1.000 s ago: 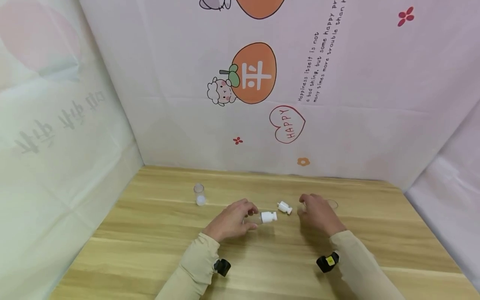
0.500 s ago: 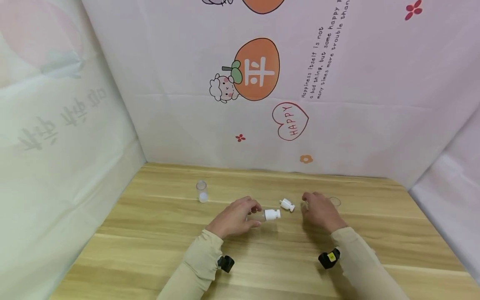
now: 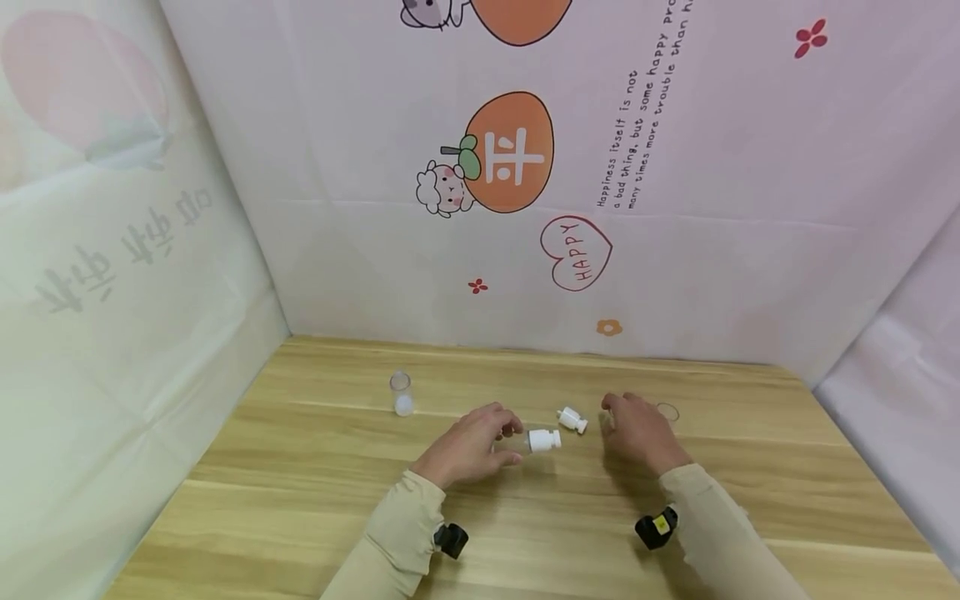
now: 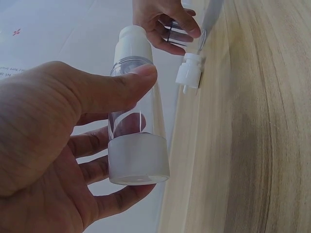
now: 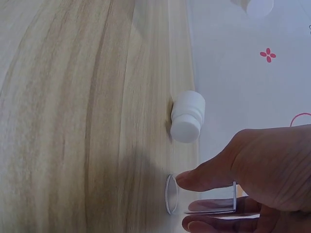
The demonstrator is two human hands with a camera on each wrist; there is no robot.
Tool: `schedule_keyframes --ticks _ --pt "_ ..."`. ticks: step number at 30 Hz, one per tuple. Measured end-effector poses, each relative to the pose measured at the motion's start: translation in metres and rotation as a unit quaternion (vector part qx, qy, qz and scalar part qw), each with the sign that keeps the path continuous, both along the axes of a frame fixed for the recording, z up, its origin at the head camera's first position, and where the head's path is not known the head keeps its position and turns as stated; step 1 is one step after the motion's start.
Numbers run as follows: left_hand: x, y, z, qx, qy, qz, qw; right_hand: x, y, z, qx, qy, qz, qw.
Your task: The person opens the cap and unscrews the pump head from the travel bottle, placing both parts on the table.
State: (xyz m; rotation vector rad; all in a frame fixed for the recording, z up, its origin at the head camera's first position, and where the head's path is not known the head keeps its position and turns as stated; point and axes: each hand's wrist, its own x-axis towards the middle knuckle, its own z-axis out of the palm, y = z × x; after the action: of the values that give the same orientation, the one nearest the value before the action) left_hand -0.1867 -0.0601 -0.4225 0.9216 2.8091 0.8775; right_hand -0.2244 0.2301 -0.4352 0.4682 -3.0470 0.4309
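My left hand (image 3: pixel 471 446) grips a clear pump bottle (image 4: pixel 138 114), thumb in front and fingers curled behind. The bottle has a white pump top (image 4: pixel 132 44) and a frosted white base (image 4: pixel 139 159). My right hand (image 3: pixel 639 427) holds a clear cylindrical cover (image 5: pixel 214 206) between thumb and fingers, low over the wood. A thin clear rim (image 5: pixel 167 195) shows by the thumb tip. Between the two hands a loose white pump head (image 3: pixel 572 420) lies on its side, its small stem pointing left in the head view.
Another clear bottle (image 3: pixel 402 393) with a white bottom is at the back left of the wooden table (image 3: pixel 525 533). A thin clear ring shape (image 3: pixel 667 412) shows just right of my right hand. Printed cloth (image 3: pixel 360 275) hangs along the table's back edge.
Both hands keep nearly the same pose and hold. The head view shifts slightly up and down. The left-hand bottle has moved a little to the right, nearer the loose pump head.
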Motion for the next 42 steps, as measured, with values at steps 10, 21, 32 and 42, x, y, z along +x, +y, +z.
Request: schedule_keyframes --ticks 10,21,32,42 --pt "0.0 -0.001 -0.001 0.003 -0.001 0.002 1.0 0.005 -0.001 0.002 0.001 0.035 -0.013 0.999" --pt "-0.001 0.001 -0.002 0.015 0.028 0.014 0.9994 0.028 -0.013 0.018 -0.124 0.082 0.043 0.988" --pt "-0.001 0.005 0.0 0.013 0.07 0.032 0.9969 0.037 -0.033 0.017 -0.316 -0.088 0.11 0.938" --pt "0.0 0.007 0.001 0.015 0.106 0.016 0.9942 0.037 -0.05 0.012 -0.325 -0.124 0.109 0.931"
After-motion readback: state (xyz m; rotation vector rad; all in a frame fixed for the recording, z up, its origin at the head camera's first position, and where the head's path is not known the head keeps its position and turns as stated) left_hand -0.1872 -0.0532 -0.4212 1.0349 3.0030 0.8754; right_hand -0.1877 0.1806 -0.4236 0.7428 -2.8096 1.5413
